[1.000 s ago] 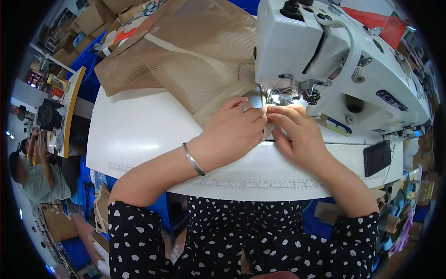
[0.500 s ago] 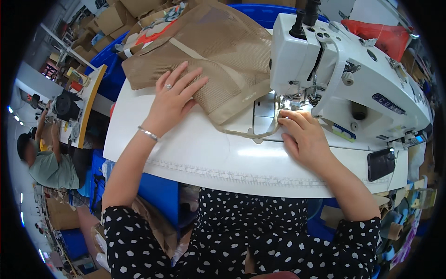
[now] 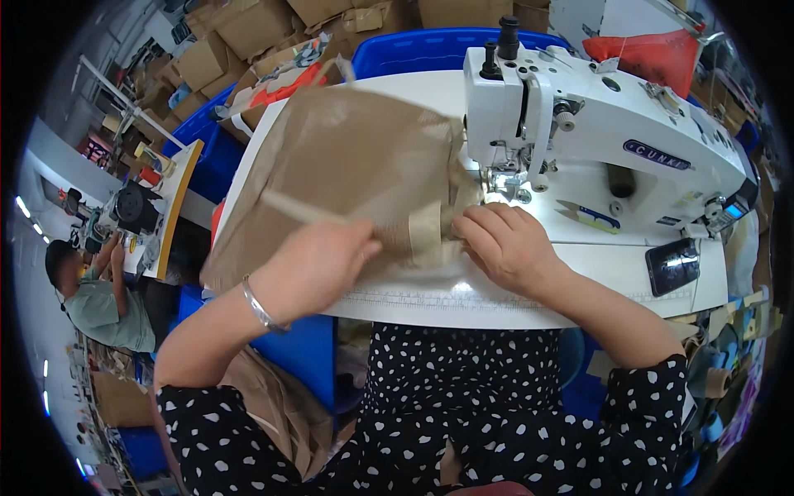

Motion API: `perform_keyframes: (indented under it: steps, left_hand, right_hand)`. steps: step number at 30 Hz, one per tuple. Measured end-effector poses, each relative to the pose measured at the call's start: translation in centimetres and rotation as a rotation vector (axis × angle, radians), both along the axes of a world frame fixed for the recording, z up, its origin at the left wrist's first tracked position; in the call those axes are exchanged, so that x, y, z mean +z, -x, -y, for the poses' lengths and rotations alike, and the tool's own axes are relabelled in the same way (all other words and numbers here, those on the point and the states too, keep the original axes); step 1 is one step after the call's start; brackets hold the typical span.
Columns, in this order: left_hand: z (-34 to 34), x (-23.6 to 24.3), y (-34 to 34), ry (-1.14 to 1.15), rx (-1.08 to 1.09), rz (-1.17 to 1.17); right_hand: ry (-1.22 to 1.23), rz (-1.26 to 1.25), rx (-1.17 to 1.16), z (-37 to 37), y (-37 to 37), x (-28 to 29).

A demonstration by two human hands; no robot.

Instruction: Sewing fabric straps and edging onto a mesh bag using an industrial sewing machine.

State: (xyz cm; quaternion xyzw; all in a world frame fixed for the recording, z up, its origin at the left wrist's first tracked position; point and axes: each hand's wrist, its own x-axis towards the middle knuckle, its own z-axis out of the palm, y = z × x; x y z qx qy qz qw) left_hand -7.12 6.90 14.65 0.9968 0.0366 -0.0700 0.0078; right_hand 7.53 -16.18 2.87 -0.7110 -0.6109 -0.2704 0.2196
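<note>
A tan mesh bag [image 3: 356,140] with lighter bands lies spread across the white table, partly smeared by motion. Its right edge is bunched close to the needle area of a white sewing machine [image 3: 612,124]. My left hand [image 3: 318,264] is closed on the near part of the bag, its fingers blurred. With fingertips pressed together, my right hand [image 3: 506,248] grips the bag's edge just in front of the presser foot [image 3: 503,183]. Part of that edge is hidden under my right fingers.
Right of the machine's base rest thread snips [image 3: 597,218] and a black phone [image 3: 672,267]. A ruler strip [image 3: 463,301] runs along the table's near edge. Blue bins [image 3: 389,54] and cardboard boxes stand behind. At far left a person [image 3: 107,289] works at another machine.
The bag has turned and been drawn toward me, its edge leaving the presser foot. My left hand has moved nearer and closed on it; my right hand has shifted slightly left and nearer.
</note>
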Motion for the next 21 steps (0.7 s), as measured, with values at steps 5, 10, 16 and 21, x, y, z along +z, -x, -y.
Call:
perform_keyframes:
  steps: [5,10,16,21]
  left_hand:
    - [2.3,-0.1,0.5,0.554,-0.182,-0.305]
    - [2.0,-5.1,-3.1,0.337,-0.473,-0.104]
    - [0.5,-6.4,-4.5,0.141,-0.113,-0.241]
    - [1.9,-8.6,-7.4,0.265,-0.595,0.143]
  right_hand:
    - [-0.025,-0.132,0.033,1.0,0.8,0.3]
    - [0.064,-0.388,-0.047,2.9,2.9,-1.4]
    - [0.116,-0.33,0.079,3.6,2.2,-2.2]
    - [0.274,-0.159,0.242,3.7,0.8,-1.3]
